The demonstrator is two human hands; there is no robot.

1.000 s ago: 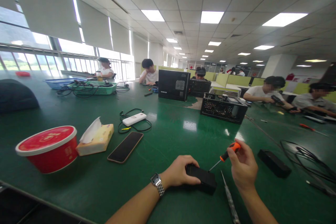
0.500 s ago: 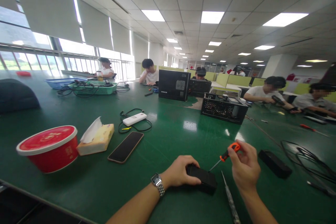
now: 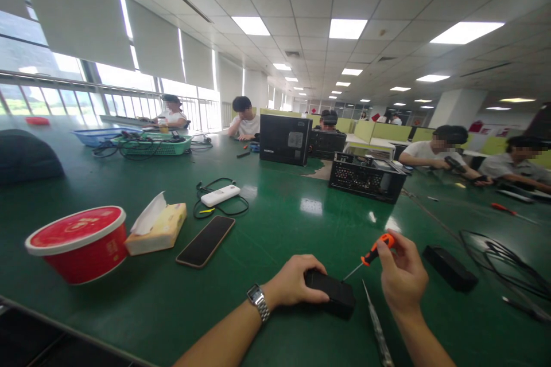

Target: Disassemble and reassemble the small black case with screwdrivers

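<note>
My left hand (image 3: 298, 282) is closed around one end of a black rectangular box (image 3: 338, 293), which rests on the green table (image 3: 232, 321). An orange-and-black screwdriver (image 3: 371, 252) is pinched by its handle in my right hand (image 3: 403, 272). Its thin shaft slants down to the left, and the tip meets the top of the box near the far edge. A second screwdriver with a clear handle (image 3: 377, 330) lies between the box and my right wrist. Right of my right hand sits another black box (image 3: 450, 268) of similar shape.
A phone (image 3: 205, 242), a tissue pack (image 3: 159, 229) and a red tub (image 3: 81, 246) stand to the left. Beyond are a white power bank-like device (image 3: 221, 195) and computer cases (image 3: 368, 178). Black cables (image 3: 503, 258) lie at right. Several people sit around the table.
Almost nothing differs. The fingers of my right hand have shifted slightly on the screwdriver handle, while my left hand and the box stay in place.
</note>
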